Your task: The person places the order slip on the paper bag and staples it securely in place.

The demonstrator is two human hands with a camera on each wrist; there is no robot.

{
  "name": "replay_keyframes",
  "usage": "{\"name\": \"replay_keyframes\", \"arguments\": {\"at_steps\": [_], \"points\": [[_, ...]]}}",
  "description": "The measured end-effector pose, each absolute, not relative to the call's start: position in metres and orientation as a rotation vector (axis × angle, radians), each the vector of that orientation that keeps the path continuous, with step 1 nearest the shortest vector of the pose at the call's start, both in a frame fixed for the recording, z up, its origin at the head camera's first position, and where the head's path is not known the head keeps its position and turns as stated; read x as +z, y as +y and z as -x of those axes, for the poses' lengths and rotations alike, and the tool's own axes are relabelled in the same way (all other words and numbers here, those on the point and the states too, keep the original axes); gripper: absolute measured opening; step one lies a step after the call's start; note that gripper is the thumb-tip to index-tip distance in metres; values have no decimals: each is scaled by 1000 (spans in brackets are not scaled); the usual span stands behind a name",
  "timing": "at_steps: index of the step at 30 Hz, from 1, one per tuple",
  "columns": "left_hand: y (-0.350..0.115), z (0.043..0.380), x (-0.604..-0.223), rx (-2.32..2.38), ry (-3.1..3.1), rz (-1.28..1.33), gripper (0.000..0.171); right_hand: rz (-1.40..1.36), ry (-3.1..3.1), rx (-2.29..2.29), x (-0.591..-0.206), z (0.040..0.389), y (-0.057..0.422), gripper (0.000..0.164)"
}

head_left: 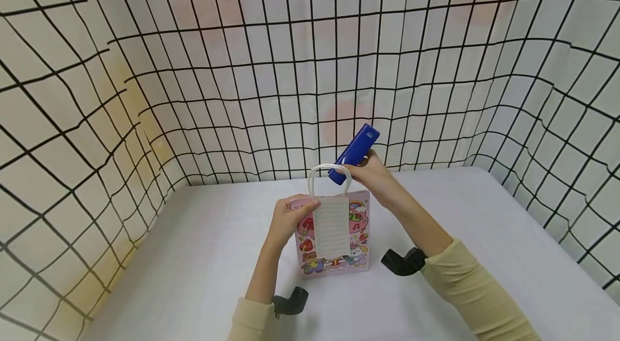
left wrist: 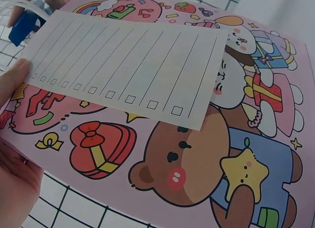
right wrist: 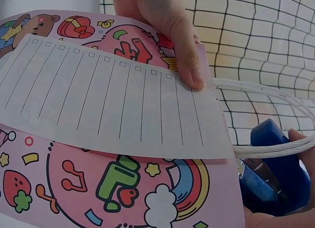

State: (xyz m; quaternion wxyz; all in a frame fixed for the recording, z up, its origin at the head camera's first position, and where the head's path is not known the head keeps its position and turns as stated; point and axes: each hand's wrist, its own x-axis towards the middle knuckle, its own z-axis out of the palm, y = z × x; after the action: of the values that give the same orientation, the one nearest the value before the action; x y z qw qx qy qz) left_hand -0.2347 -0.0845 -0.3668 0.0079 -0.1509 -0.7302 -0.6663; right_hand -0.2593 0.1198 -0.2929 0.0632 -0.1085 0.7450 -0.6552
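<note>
A pink gift bag (head_left: 359,265) with cartoon animals and white rope handles (head_left: 330,165) stands upright over the table. Against its front lies a lined checklist sheet (head_left: 332,228), its top near the bag's upper edge. My left hand (head_left: 289,217) pinches sheet and bag together at the upper left, thumb in front on the paper and fingers behind. In my right hand (head_left: 375,177) is a blue stapler (head_left: 358,147), tilted, its lower end just behind the handle loop. The right wrist view shows the stapler's jaws (right wrist: 266,183) apart, close to the bag's top edge beside the sheet.
The white table (head_left: 203,244) spreads around the bag. White walls with a black grid (head_left: 271,72) rise behind and at both sides. A black wrist mount (head_left: 404,262) sits on the right forearm, another (head_left: 291,301) on the left.
</note>
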Motion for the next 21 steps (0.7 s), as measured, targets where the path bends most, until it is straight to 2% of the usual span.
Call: {"name": "replay_keyframes", "arguments": {"at_steps": [4,21], "points": [[-84,226,-356,-2093,-2296,444,24,328,2272,-1938,-292,260,116,80],[-81,225,-356,-2087,-2258,396,23,423,2391,-1765,-294,246,113,83]]}}
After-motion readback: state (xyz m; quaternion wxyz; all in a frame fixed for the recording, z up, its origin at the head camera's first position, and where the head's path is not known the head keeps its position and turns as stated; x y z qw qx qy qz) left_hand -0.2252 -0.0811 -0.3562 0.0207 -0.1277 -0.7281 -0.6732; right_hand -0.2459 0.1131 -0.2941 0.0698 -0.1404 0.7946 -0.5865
